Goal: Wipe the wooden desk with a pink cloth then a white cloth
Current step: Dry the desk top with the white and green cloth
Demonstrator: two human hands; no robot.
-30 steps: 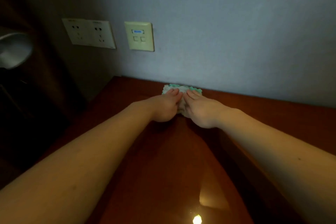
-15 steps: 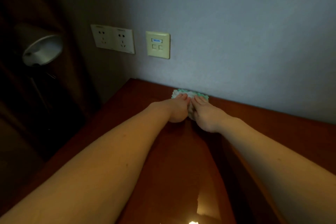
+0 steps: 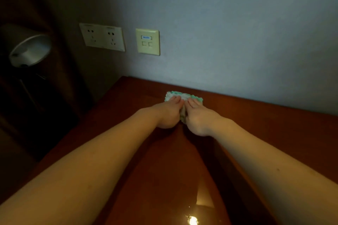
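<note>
A folded white cloth with a green scalloped edge (image 3: 184,95) lies on the glossy wooden desk (image 3: 265,133), close to the back wall. My left hand (image 3: 169,113) and my right hand (image 3: 196,118) lie side by side on top of the cloth, fingers straight and pointing toward the wall, pressing it flat against the desk. Most of the cloth is hidden under the two hands; only its far edge and a strip between the hands show. No pink cloth is in view.
The grey wall rises just behind the cloth, carrying a double power socket (image 3: 103,37) and a data socket plate (image 3: 147,41). A lamp shade (image 3: 30,50) stands in the dark beyond the desk's left edge (image 3: 102,104).
Both hands stay pressed on the cloth near the wall; they have slid it only slightly. The view has shifted, bringing the lamp and sockets further into the picture.
</note>
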